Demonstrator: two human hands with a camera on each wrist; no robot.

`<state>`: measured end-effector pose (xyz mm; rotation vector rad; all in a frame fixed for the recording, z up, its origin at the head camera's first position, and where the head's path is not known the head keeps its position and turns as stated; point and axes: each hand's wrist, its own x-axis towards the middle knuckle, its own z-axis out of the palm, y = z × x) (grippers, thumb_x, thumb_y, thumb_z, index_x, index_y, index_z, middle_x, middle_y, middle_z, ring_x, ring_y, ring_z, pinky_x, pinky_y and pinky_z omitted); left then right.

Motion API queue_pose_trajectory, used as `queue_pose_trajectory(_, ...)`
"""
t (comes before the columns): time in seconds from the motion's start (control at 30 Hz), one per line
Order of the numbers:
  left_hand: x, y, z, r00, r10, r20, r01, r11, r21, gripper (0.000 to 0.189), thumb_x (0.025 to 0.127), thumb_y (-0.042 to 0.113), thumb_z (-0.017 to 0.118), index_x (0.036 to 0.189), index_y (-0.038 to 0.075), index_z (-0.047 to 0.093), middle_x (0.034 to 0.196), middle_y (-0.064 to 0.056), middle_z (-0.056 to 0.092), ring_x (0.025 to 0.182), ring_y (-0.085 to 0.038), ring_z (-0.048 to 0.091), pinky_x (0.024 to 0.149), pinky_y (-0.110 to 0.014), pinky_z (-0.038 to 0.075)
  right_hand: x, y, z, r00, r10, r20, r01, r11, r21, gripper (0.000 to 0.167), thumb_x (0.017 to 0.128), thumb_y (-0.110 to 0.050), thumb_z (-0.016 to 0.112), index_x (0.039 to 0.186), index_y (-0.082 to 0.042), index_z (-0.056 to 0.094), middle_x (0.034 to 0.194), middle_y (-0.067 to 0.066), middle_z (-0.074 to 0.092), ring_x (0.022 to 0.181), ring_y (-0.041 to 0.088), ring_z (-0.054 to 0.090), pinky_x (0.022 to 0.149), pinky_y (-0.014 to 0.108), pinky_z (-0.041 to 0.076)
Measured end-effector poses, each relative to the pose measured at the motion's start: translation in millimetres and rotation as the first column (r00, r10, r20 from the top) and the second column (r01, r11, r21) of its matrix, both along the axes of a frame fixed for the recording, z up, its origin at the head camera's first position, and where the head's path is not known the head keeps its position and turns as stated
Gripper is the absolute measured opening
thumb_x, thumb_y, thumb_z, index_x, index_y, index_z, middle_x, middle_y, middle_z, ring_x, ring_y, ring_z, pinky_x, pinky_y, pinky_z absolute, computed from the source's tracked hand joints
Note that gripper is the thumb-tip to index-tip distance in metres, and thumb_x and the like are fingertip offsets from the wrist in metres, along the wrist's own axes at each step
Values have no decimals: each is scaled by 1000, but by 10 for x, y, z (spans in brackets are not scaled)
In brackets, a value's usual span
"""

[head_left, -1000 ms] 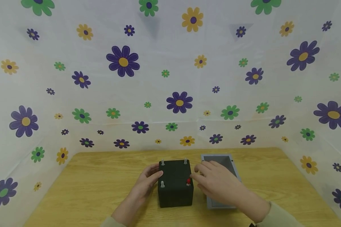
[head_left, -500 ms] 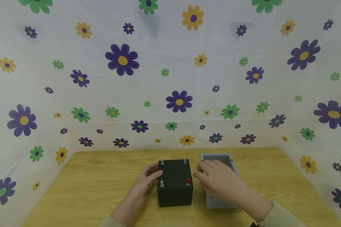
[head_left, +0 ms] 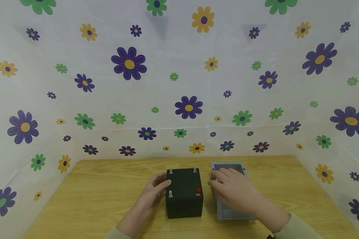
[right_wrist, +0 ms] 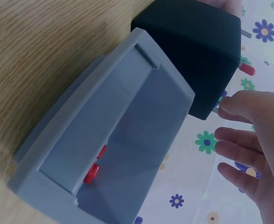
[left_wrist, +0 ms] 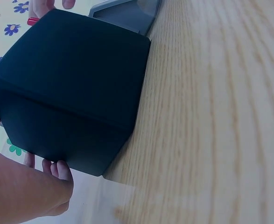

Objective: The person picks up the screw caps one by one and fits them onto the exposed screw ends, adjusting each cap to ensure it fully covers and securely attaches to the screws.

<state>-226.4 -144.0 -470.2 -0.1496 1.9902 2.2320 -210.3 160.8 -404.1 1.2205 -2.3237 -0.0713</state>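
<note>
A black box (head_left: 184, 192) stands on the table with upright metal posts at its top corners. On the near right post sits a small red cap (head_left: 198, 191), whose exact kind is too small to make out. My left hand (head_left: 153, 191) holds the box's left side, thumb at the top edge and fingers along the side. My right hand (head_left: 231, 187) hovers over the left rim of a grey bin (head_left: 232, 214), fingers loosely bent with nothing between them. Inside that bin, the right wrist view shows small red pieces (right_wrist: 92, 173) on the bottom.
The wooden table (head_left: 107, 189) extends to both sides of the box and bin. A white flower-printed sheet (head_left: 155, 93) rises behind the table and along its sides. A narrow gap separates box and bin.
My right hand has moved right, away from the red cap on the near right post and over the grey bin. The left hand has stayed on the box.
</note>
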Motion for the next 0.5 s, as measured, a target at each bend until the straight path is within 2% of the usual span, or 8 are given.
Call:
queue_pose_trajectory(0.2,-1,0,-2,1000,1,-1,-1,1000,-5,59,101,13,66,154,-4,45,155,-25,47,134,-26,56,128,-54,35,-5,55,-21,1000,-16,-2,16,1000,9,23,87,-19,86,107,-17,74,101,-3,66,92,15,59,80,32,56)
queue_pose_trajectory(0.5,3,0,-2,1000,1,-1,-1,1000,-13,58,101,14,66,153,-3,46,154,-24,48,130,-23,57,127,-53,37,0,110,-43,999,-37,14,37,999,21,26,85,-21,89,106,-18,75,103,-3,69,95,16,62,82,33,58)
